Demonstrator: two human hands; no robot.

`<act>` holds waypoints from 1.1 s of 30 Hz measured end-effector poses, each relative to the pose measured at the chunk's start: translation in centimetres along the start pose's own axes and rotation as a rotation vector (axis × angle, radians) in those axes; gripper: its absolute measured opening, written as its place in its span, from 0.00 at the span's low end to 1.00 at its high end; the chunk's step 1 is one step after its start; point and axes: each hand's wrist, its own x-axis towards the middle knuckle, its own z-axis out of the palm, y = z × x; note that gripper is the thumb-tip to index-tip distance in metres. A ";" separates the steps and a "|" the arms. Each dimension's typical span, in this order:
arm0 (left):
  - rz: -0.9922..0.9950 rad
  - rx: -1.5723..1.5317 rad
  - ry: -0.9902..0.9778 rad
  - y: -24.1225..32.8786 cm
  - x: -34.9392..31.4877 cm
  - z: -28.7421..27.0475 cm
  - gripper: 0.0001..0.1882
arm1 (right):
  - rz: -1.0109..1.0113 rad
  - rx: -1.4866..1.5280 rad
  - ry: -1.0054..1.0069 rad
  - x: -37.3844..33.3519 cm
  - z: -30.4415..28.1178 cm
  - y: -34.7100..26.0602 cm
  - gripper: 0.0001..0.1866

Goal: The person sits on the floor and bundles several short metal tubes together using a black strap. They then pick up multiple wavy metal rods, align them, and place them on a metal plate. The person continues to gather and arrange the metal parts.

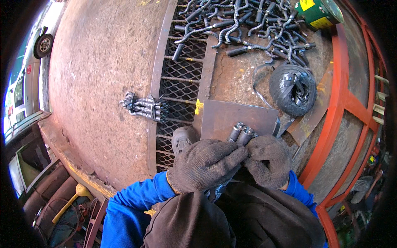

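Observation:
Both my hands wear dark knitted gloves, and their fingertips meet above my lap. My left hand [206, 163] is closed, its fingers stretched across a small bundle of steel rods with cylindrical sockets [245, 135]. Only the shiny hollow socket ends show clearly past the gloves; most of the bundle is hidden. Curled beside it, my right hand [269, 161] presses thumb and fingers together at the sockets' near side. What lies in that pinch is covered. Beneath the sockets lies a flat brown metal plate [219, 120].
A tied bundle of wavy socketed rods [144, 107] lies at the left beside the floor grating [180, 89]. Many loose rods [235, 29] are heaped far ahead. A black plastic-strip roll [292, 90], a green can [318, 14] and an orange metal frame [337, 99] stand right.

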 end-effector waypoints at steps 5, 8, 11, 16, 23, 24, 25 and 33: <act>-0.947 -0.575 -0.433 1.7 3.4 -2.3 0.22 | 0.036 0.003 0.013 -0.1 0.2 -0.2 0.16; -0.615 -0.298 -0.288 1.4 1.2 -1.6 0.25 | 0.032 -0.093 -0.049 -0.4 0.1 -0.3 0.16; -0.097 0.148 -0.174 0.7 0.0 -1.3 0.29 | -0.069 -0.225 -0.050 -0.4 0.2 -0.3 0.16; -0.056 0.300 -0.203 1.4 -0.1 -1.5 0.33 | -0.213 -0.372 -0.100 0.3 -0.5 -1.0 0.16; -0.156 0.211 -0.165 2.1 0.9 -1.9 0.25 | -0.273 -0.411 -0.105 -0.1 -0.8 -1.0 0.16; -0.156 0.125 -0.122 1.3 0.1 -1.3 0.23 | -0.283 -0.414 -0.103 0.0 -0.8 -1.0 0.16; -0.156 0.037 -0.080 1.0 -0.1 -1.1 0.21 | -0.285 -0.396 -0.117 -0.1 -0.8 -0.7 0.16; -0.128 0.013 0.011 1.6 1.3 -2.0 0.19 | -0.305 -0.429 -0.067 -0.5 -1.0 -0.1 0.17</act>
